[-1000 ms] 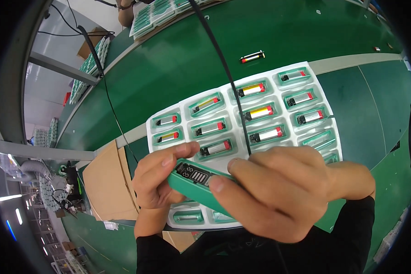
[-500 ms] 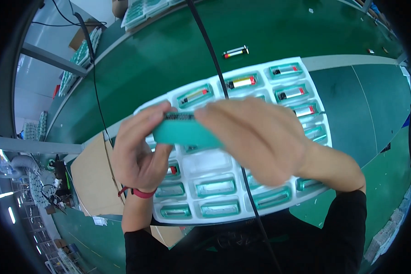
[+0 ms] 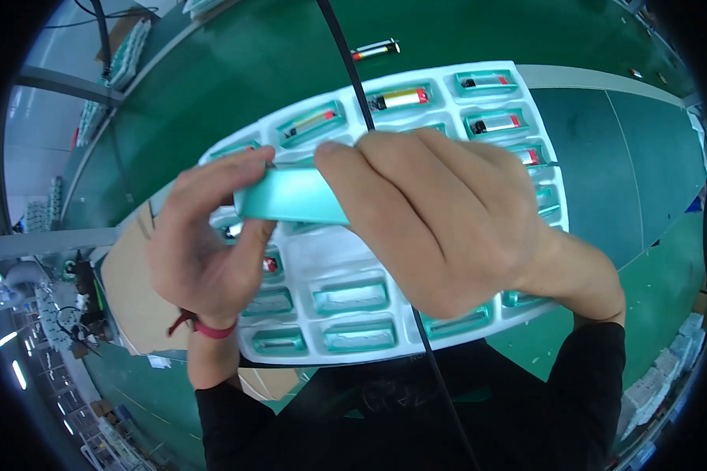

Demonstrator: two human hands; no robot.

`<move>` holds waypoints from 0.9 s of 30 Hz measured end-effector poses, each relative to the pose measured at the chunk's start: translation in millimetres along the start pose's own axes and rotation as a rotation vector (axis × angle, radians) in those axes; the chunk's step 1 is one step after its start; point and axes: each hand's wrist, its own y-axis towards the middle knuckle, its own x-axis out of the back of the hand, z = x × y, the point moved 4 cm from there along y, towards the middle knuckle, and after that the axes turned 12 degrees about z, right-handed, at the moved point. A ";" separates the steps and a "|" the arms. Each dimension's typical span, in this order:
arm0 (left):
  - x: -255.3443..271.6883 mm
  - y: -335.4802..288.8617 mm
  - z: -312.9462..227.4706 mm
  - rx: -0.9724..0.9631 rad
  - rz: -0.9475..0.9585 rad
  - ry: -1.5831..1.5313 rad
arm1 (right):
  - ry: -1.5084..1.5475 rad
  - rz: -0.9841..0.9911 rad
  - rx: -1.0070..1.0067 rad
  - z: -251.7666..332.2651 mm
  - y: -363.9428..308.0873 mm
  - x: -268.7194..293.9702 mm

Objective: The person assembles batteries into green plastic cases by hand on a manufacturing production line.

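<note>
Between hands (image 3: 448,224), green case (image 3: 291,195); right end hidden.

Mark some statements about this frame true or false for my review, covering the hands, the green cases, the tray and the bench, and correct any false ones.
1. The left hand and right hand both grip one green case. True.
2. A red wristband is on the right wrist. False: it is on the left one.
3. A loose red-ended battery cell lies on the green bench, beyond the white tray. True.
4. Every case in the tray shows a red-ended cell inside. False: the near left corner case shows none.
5. A black cable crosses the view in front of the tray. True.
</note>
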 end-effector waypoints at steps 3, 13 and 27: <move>10.7 -9.1 -2.3 0.276 0.162 -0.016 | 0.176 0.305 -0.020 -14.1 9.4 6.4; -4.3 -60.2 7.9 0.432 0.532 0.085 | 0.148 0.570 -0.579 -110.0 -2.4 1.9; -25.8 -70.1 4.0 0.358 0.577 0.320 | 0.281 0.895 -0.476 -145.0 6.8 -163.5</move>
